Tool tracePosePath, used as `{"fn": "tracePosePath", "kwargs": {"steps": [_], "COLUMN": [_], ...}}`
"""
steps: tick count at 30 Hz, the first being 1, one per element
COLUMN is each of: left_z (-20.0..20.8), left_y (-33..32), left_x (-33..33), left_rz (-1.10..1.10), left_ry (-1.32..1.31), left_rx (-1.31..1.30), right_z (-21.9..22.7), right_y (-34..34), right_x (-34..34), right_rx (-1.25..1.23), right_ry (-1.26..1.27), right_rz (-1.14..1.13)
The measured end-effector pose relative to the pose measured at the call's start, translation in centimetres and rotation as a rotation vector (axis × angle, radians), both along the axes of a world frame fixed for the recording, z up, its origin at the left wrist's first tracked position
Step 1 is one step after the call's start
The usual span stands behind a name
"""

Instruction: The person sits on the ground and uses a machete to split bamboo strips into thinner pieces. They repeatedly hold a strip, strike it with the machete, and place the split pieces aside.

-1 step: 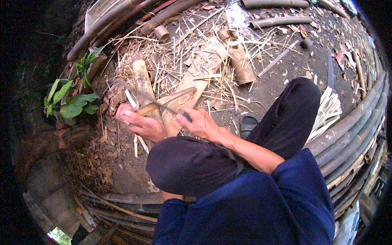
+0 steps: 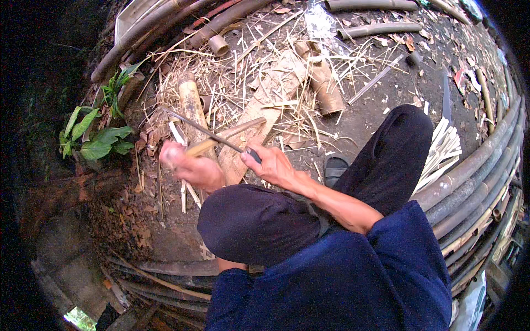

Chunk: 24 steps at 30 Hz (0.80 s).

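Note:
My right hand (image 2: 271, 165) is closed round the dark handle of a long, thin-bladed knife (image 2: 207, 132). Its blade points away to the far left and crosses over a split bamboo piece (image 2: 237, 129). The near end of that piece is in my left hand (image 2: 193, 167), which is closed on it and smeared by motion. Beyond my hands a thick yellowish bamboo section (image 2: 192, 102) lies on the ground. Beneath the split piece a flat, worn board (image 2: 281, 83) stretches away, and whether the two touch I cannot tell.
Bamboo shavings (image 2: 232, 71) litter the ground ahead. A brown bamboo tube (image 2: 326, 88) lies beside the board. On the right are a bundle of pale strips (image 2: 441, 149), a saw-like blade (image 2: 446, 96) and stacked long poles (image 2: 469, 171). Green leaves (image 2: 99, 143) grow at the left.
The knife blade, blurred before, now shows sharply and has shifted slightly. My left hand has moved a little and is more smeared; the right hand has barely moved.

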State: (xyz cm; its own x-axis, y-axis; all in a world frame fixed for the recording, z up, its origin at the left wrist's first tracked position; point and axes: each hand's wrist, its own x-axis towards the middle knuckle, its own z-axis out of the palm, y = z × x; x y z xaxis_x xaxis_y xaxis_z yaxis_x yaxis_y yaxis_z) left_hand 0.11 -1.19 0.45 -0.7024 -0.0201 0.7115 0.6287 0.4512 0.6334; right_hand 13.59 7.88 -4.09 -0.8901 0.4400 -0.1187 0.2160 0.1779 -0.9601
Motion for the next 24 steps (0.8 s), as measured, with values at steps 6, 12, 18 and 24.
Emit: {"fn": "tracePosePath", "kwargs": {"steps": [6, 12, 18, 24], "left_z": [0.0, 0.2, 0.1, -0.1], "left_y": [0.5, 0.4, 0.4, 0.2], "left_x": [0.3, 0.6, 0.6, 0.6], "left_rz": [-0.031, -0.072, -0.074, -0.097], "left_ry": [0.008, -0.009, -0.035, -0.040], "left_rx": [0.066, 0.108, 0.119, 0.119], "right_z": [2.7, -5.5, 3.7, 0.2], "right_y": [0.5, 4.6, 1.8, 1.0], "right_x": [0.8, 1.0, 1.0, 1.2], "right_rx": [0.096, -0.001, 0.015, -0.054], "right_ry": [0.392, -0.212, 0.290, -0.022], "right_rz": [0.010, -0.069, -0.010, 0.066]}}
